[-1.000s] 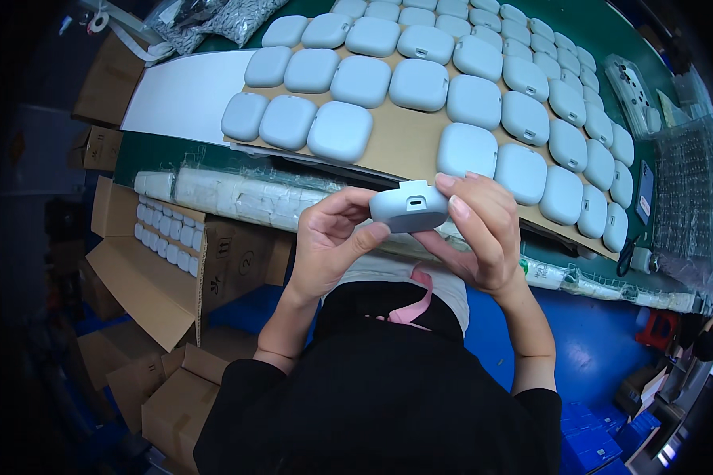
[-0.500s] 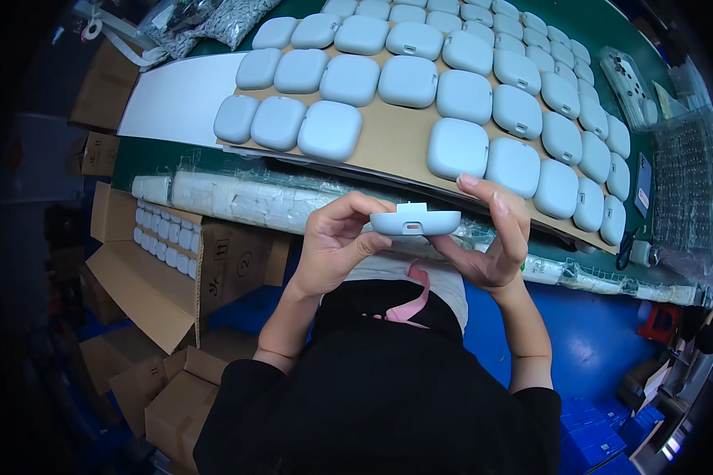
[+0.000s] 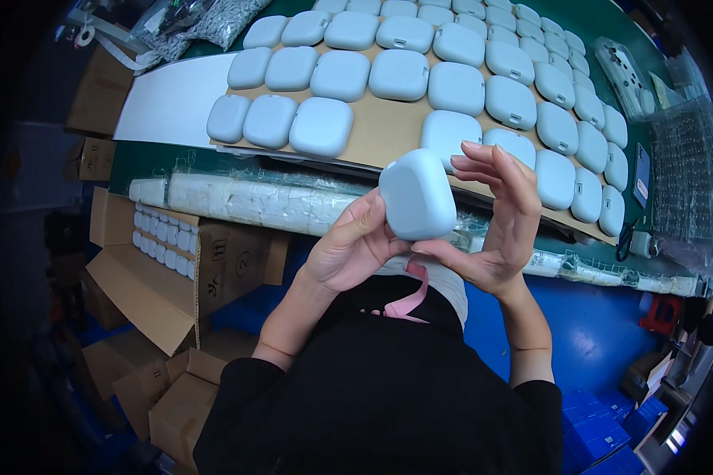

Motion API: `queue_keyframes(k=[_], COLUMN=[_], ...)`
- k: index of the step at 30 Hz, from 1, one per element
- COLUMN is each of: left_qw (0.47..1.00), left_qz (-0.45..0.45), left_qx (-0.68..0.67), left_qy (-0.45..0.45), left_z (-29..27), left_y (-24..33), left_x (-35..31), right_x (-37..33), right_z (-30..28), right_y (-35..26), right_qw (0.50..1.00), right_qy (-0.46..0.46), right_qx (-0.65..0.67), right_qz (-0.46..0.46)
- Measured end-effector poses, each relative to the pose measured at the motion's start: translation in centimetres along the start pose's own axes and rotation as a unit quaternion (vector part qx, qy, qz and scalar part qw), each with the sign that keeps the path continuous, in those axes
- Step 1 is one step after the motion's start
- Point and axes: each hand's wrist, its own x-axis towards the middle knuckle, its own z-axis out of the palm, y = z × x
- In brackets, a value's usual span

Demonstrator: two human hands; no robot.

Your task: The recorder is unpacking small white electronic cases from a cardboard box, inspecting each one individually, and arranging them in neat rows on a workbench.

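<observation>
A pale blue-white rounded square case (image 3: 417, 196) is held up in front of me, its smooth broad face tilted toward me. My left hand (image 3: 355, 241) grips its left side, thumb on the face and fingers behind. My right hand (image 3: 503, 218) is beside it with fingers raised and spread, the thumb tip at the case's lower edge. Beyond my hands, many similar cases (image 3: 322, 127) lie in rows on a cardboard sheet (image 3: 384, 127), with a gap in the nearest row. Some show a small slot in one side.
The green table (image 3: 146, 162) has a plastic-wrapped front edge (image 3: 238, 194). At left, an open carton (image 3: 154, 297) holds small white pieces in rows. Clear plastic trays (image 3: 681, 174) are stacked at right, near a phone (image 3: 642, 170). Blue boxes (image 3: 594, 435) sit at lower right.
The case has turned from edge-on, slot side showing, to its smooth broad face toward me, and has risen slightly. My right fingers have lifted and spread beside it.
</observation>
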Motion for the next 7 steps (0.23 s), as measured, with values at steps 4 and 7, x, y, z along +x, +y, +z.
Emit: queue_keyframes(k=[4, 7], left_qw=[0.999, 0.993], left_qz=[-0.034, -0.049], left_qx=[-0.036, -0.108], left_qy=[0.002, 0.024], left_z=[0.12, -0.34], left_y=[-0.19, -0.63], left_x=[0.17, 0.22], right_x=[0.49, 0.6], right_z=[0.04, -0.65], right_y=[0.21, 0.89], right_qw=[1.0, 0.997], right_qy=[0.002, -0.072], right_qx=[0.013, -0.014], right_qz=[0.003, -0.009])
